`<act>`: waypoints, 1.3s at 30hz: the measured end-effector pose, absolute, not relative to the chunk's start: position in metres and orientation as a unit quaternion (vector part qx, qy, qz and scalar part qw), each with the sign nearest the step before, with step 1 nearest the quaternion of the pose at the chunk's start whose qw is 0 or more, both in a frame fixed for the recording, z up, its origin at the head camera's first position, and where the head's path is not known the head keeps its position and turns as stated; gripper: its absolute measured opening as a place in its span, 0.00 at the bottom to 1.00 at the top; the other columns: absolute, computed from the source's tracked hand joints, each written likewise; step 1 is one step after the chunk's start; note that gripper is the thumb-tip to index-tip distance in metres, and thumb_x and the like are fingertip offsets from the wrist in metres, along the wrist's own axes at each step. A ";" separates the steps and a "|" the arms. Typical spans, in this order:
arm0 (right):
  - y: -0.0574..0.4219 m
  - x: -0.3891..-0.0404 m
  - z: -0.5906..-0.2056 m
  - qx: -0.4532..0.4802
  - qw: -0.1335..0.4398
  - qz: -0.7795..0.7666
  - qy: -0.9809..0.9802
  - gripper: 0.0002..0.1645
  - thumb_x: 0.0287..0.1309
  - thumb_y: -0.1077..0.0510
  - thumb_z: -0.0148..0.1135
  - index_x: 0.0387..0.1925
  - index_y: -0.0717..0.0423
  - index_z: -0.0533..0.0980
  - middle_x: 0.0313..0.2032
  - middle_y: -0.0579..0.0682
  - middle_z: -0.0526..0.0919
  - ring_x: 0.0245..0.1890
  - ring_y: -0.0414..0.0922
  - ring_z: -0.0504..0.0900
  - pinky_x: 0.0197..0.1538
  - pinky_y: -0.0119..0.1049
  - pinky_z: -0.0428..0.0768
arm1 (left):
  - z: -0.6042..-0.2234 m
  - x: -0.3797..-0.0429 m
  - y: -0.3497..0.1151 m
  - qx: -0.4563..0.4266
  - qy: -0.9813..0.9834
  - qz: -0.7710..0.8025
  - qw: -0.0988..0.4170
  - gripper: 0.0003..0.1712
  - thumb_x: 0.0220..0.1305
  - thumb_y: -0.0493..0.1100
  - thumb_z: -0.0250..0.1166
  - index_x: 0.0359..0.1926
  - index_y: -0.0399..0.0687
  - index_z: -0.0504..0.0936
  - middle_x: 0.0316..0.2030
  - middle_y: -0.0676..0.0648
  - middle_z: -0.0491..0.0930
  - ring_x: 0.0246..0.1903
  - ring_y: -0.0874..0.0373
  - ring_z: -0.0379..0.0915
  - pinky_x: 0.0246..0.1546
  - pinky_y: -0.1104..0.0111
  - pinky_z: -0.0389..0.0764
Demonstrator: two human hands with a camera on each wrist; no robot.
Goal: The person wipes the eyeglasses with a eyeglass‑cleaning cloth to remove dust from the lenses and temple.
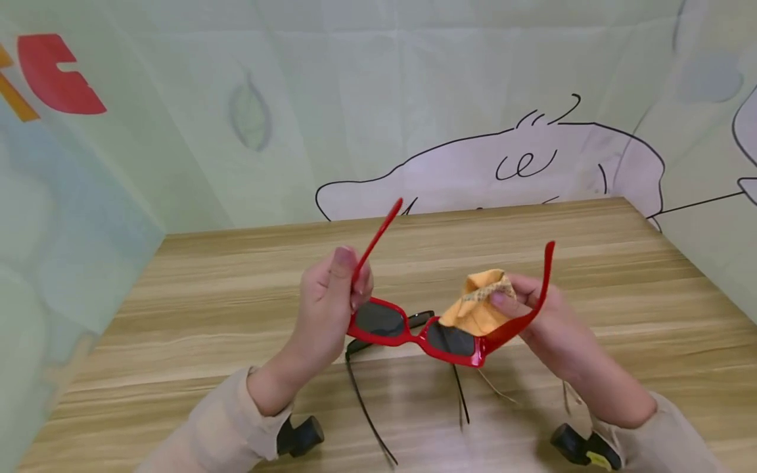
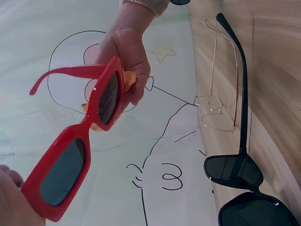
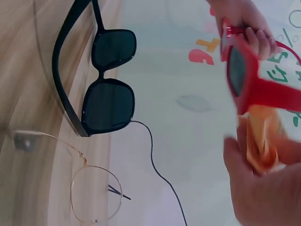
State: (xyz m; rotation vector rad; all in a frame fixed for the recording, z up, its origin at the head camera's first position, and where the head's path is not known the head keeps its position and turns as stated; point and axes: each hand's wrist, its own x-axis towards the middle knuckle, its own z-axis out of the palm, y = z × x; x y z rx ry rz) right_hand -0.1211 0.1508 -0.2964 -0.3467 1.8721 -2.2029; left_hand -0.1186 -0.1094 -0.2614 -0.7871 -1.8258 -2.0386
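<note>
Red-framed sunglasses [image 1: 412, 337] with dark lenses are held up above the table, both temples unfolded. My left hand [image 1: 324, 307] grips them at the left temple near the hinge, thumb along the temple. An orange cloth [image 1: 478, 314] is pinched between the thumb and fingers of my right hand [image 1: 558, 338] and lies against the lens on the right. In the left wrist view, bits of the cloth [image 2: 129, 79] show behind the red frame; most of it is hidden there. The right temple crosses in front of my right fingers in the head view.
Black sunglasses [image 3: 109, 106] stand on the wooden table [image 1: 236, 276] below the red pair, temples open. Beside them are thin gold wire-rimmed glasses [image 2: 214, 109], largely covered by my right hand in the head view. A printed cloth backdrop [image 1: 355, 98] rises behind the table.
</note>
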 end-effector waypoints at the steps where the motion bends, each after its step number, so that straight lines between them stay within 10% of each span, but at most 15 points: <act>1: 0.153 -0.121 -0.297 -0.102 0.081 -0.772 0.622 0.13 0.64 0.65 0.53 0.42 0.48 0.81 0.39 0.46 0.84 0.39 0.41 0.82 0.44 0.33 0.77 | -0.262 -0.119 -0.110 -0.266 -0.635 -0.710 0.151 0.31 0.69 0.58 0.49 0.20 0.36 0.63 0.14 0.49 0.60 0.15 0.57 0.55 0.18 0.71 0.58; 9: 0.139 -0.112 -0.278 -0.164 -0.367 -0.816 0.416 0.11 0.51 0.82 0.54 0.37 0.79 0.76 0.35 0.62 0.83 0.36 0.48 0.83 0.41 0.34 0.80 | -0.261 -0.123 -0.108 -0.202 -0.616 -0.740 0.179 0.24 0.70 0.54 0.49 0.20 0.47 0.66 0.14 0.51 0.60 0.15 0.60 0.53 0.16 0.72 0.54; 15: 0.107 -0.112 -0.273 -0.337 -0.654 -0.503 0.455 0.05 0.45 0.77 0.61 0.28 0.75 0.80 0.27 0.68 0.82 0.30 0.53 0.85 0.32 0.32 0.80 | -0.259 -0.124 -0.102 -0.193 -0.600 -0.754 0.183 0.23 0.71 0.53 0.49 0.20 0.49 0.67 0.14 0.51 0.60 0.15 0.60 0.53 0.16 0.72 0.54; 26: 0.057 -0.102 -0.283 -0.477 -0.400 -0.261 0.738 0.12 0.60 0.67 0.58 0.45 0.64 0.78 0.41 0.56 0.83 0.43 0.47 0.82 0.44 0.42 0.79 | -0.259 -0.110 -0.087 -0.191 -0.585 -0.769 0.175 0.25 0.67 0.58 0.51 0.20 0.47 0.67 0.14 0.52 0.61 0.16 0.61 0.56 0.17 0.75 0.60; 39: 0.074 -0.098 -0.289 -0.537 -0.353 -0.245 0.725 0.13 0.66 0.65 0.50 0.46 0.61 0.78 0.45 0.53 0.83 0.47 0.45 0.81 0.51 0.46 0.75 | -0.261 -0.108 -0.089 -0.234 -0.566 -0.763 0.208 0.29 0.69 0.53 0.52 0.17 0.36 0.62 0.13 0.50 0.60 0.13 0.60 0.53 0.12 0.71 0.54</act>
